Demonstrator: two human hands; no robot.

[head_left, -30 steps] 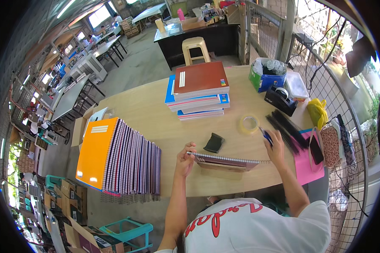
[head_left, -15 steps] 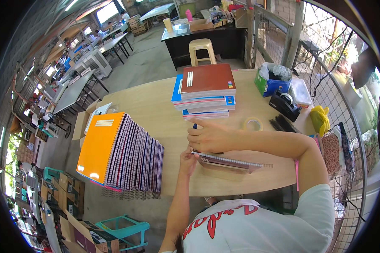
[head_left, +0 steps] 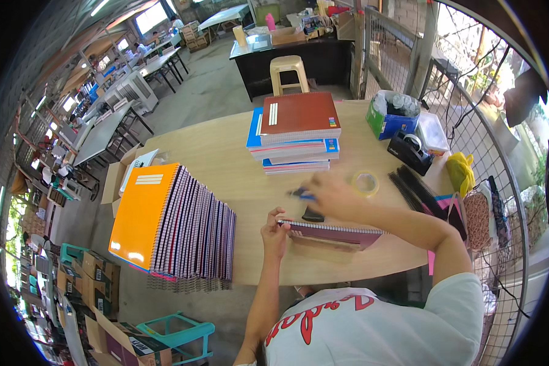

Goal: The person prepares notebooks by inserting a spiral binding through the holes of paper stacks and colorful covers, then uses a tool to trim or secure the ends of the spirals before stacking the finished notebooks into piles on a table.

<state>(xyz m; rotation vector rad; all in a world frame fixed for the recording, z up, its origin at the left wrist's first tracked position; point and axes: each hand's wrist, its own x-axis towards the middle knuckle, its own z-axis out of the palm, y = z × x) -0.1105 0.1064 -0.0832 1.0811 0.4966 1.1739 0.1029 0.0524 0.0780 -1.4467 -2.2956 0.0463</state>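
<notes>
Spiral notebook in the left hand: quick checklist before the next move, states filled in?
1. Left hand grip on the spiral notebook: ok, closed on its left end.
2. Coil facing up: ok, runs along the top edge.
3. Blue-handled tool in right hand: ok, held.
4. Tool tip open or closed: cannot tell, motion blur.
5. Coil's right end in plain view: not ok, right forearm crosses there.
6. Tape roll away from the notebook: ok, lies apart on the table.
</notes>
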